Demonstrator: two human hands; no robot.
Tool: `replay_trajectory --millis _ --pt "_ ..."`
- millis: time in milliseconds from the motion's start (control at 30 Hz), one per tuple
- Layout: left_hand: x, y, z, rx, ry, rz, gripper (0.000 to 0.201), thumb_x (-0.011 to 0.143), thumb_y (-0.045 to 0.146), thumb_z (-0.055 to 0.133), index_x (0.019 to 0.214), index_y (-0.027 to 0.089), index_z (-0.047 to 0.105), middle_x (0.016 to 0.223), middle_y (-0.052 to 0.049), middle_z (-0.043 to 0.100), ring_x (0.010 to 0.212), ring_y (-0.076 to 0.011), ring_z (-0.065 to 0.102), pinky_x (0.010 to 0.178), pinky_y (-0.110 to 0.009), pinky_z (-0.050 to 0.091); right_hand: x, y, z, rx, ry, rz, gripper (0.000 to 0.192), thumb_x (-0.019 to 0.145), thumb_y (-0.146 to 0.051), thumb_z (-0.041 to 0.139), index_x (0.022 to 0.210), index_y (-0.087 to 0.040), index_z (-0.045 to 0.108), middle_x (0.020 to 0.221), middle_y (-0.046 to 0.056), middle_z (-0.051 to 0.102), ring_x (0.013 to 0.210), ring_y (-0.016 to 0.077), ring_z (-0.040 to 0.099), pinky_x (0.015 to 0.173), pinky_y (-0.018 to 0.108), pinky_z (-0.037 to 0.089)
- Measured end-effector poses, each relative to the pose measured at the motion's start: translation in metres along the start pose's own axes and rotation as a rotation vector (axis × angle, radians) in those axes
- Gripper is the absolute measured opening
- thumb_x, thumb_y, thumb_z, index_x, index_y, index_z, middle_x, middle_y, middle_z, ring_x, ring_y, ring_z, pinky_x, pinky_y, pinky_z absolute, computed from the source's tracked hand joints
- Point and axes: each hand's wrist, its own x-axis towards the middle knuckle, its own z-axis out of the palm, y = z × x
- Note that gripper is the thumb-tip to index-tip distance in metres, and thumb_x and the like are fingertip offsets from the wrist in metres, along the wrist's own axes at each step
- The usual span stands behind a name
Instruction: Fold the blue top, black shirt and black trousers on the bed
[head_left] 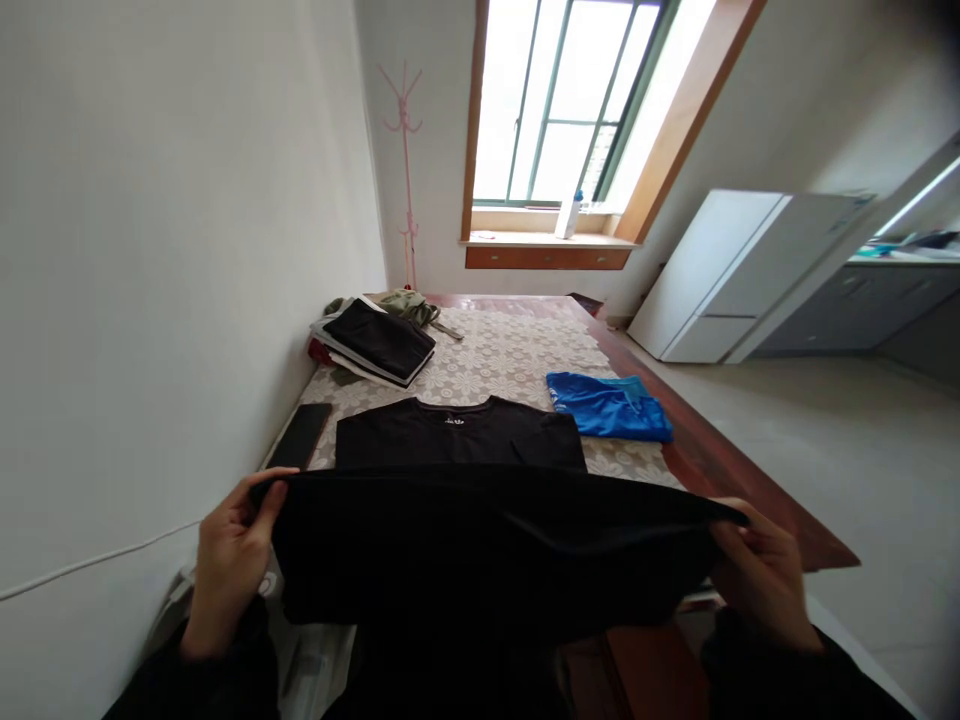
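In the head view, the left hand (pixel 232 560) and the right hand (pixel 761 575) each grip one end of the lower edge of a black T-shirt (pixel 457 440). The fingers (pixel 266 497) of the left hand are clamped on the cloth at its left corner, with the thumb on top. The fingers (pixel 739 535) of the right hand are pinched closed on the right corner in the same way. The two hands are well apart, so the edge between them is pulled into a nearly straight, tight line. I think this is why the cloth hangs smoothly without big wrinkles.

The upper part of the shirt, with the collar and a small white label, lies flat on the surface (pixel 510 355), which is covered with a lace cloth. The lower part is lifted above it, toward the person. Because the collar end rests on the surface, it works like an anchor while the other end is raised.

Just beside the shirt on the left lies a dark phone (pixel 300 435), close to the wall. A folded blue garment (pixel 609 407) lies near the right edge of the surface, apart from the shirt. A stack of folded dark clothes (pixel 375 342) is farther away at the left, with an olive green piece (pixel 409 303) behind it. It seems the finished pieces are kept aside so that the middle area stays free for the shirt.
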Motion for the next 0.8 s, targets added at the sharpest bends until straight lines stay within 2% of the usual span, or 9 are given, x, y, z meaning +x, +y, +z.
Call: replay_trajectory --millis 100,167,233,333,400,467,667,800 --pt "0.026 0.006 0.016 -0.037 0.198 0.046 0.045 0.086 0.060 0.058 0.112 0.025 0.070 0.095 -0.001 0.073 0.084 -0.0212 0.066 0.071 -0.028 0.053 0.045 -0.009 0.019 0.195 0.004 -0.017 0.032 0.078 -0.054 0.079 0.092 -0.028 0.066 0.070 -0.003 0.062 0.056 0.0150 0.055 0.049 0.025 0.043" --pt "0.053 0.007 0.030 0.008 0.245 0.109 0.043 0.089 0.056 0.055 0.112 0.024 0.070 0.102 -0.002 0.074 0.091 -0.0230 0.067 0.080 -0.030 0.053 0.084 -0.012 0.038 0.170 -0.072 -0.005 0.037 0.079 -0.058 0.076 0.097 -0.027 0.065 0.075 -0.001 0.066 0.061 0.0175 0.059 0.054 0.027 0.047" --pt "0.085 0.003 0.047 0.129 0.190 0.173 0.042 0.092 0.051 0.050 0.113 0.021 0.070 0.105 -0.006 0.075 0.094 -0.0245 0.067 0.085 -0.032 0.052 0.123 -0.005 0.062 0.055 -0.196 -0.007 0.047 0.074 -0.061 0.075 0.102 -0.024 0.066 0.077 0.000 0.069 0.067 0.0208 0.063 0.060 0.031 0.049" --pt "0.129 -0.013 0.074 0.447 -0.038 0.172 0.041 0.096 0.042 0.043 0.119 0.019 0.068 0.109 -0.012 0.075 0.097 -0.0273 0.069 0.083 -0.034 0.050 0.163 0.021 0.094 -0.142 -0.196 -0.011 0.047 0.071 -0.062 0.072 0.093 -0.020 0.067 0.072 0.002 0.070 0.067 0.0225 0.062 0.063 0.034 0.048" --pt "0.150 -0.027 0.088 0.522 -0.132 0.143 0.035 0.092 0.038 0.050 0.111 0.019 0.072 0.097 -0.012 0.077 0.090 -0.0292 0.071 0.076 -0.034 0.050 0.174 0.042 0.110 -0.187 -0.191 -0.024 0.042 0.072 -0.058 0.070 0.088 -0.019 0.068 0.073 0.004 0.072 0.069 0.0236 0.064 0.064 0.034 0.048" --pt "0.164 -0.040 0.097 0.528 -0.172 0.131 0.029 0.089 0.036 0.055 0.104 0.020 0.075 0.089 -0.012 0.078 0.085 -0.0290 0.072 0.072 -0.032 0.049 0.178 0.061 0.119 -0.220 -0.176 -0.039 0.038 0.071 -0.054 0.069 0.083 -0.019 0.068 0.074 0.005 0.073 0.072 0.0252 0.066 0.066 0.035 0.049" --pt "0.181 -0.063 0.108 0.516 -0.179 0.148 0.033 0.093 0.035 0.048 0.110 0.019 0.071 0.101 -0.012 0.078 0.098 -0.0287 0.071 0.080 -0.032 0.050 0.189 0.093 0.121 -0.287 -0.178 -0.050 0.039 0.079 -0.056 0.056 0.089 -0.021 0.070 0.079 0.005 0.075 0.079 0.0273 0.070 0.069 0.035 0.054" --pt "0.185 -0.072 0.117 0.528 -0.200 0.130 0.031 0.093 0.034 0.048 0.109 0.019 0.071 0.100 -0.014 0.077 0.098 -0.0307 0.071 0.081 -0.033 0.051 0.200 0.103 0.122 -0.434 -0.146 -0.042 0.029 0.079 -0.048 0.059 0.085 -0.022 0.070 0.082 0.007 0.076 0.084 0.0292 0.070 0.074 0.036 0.052"
